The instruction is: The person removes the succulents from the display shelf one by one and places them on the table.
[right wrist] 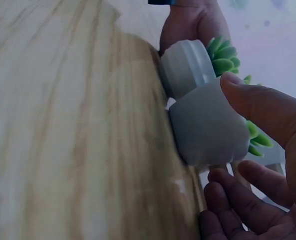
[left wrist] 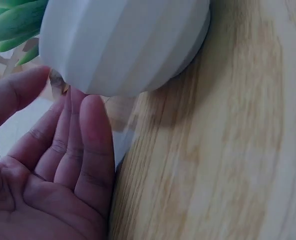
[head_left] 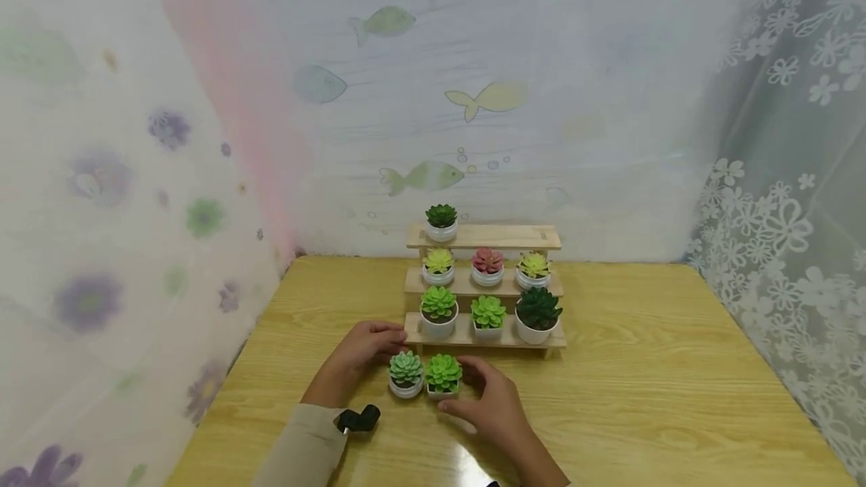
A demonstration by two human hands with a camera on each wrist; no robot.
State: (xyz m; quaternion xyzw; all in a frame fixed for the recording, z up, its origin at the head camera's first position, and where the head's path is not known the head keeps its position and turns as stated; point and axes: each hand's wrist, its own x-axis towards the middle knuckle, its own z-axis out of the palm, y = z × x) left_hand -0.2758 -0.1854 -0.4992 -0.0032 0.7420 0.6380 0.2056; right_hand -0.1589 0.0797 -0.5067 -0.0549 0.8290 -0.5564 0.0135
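My right hand (head_left: 492, 400) curls around a bright green succulent in a squarish white pot (right wrist: 207, 125). Its thumb lies against the pot, and the other fingers are at the side and back. Touching or almost touching that pot on the left is a pale green succulent in a round, ribbed white pot (left wrist: 123, 45). My left hand (head_left: 361, 355) is beside and behind this round pot, its fingers loosely bent near the left end of the wooden tiered stand (head_left: 510, 338). The left wrist view shows nothing clearly held between its thumb and fingers.
Three potted succulents stand on the stand's lowest tier, including a dark green one (head_left: 538, 310). On the middle tier are two yellowish ones and a red one (head_left: 487, 265). A single dark green plant (head_left: 441, 222) occupies the top tier's left end. Patterned curtains (head_left: 541, 36) enclose the table (head_left: 663, 367).
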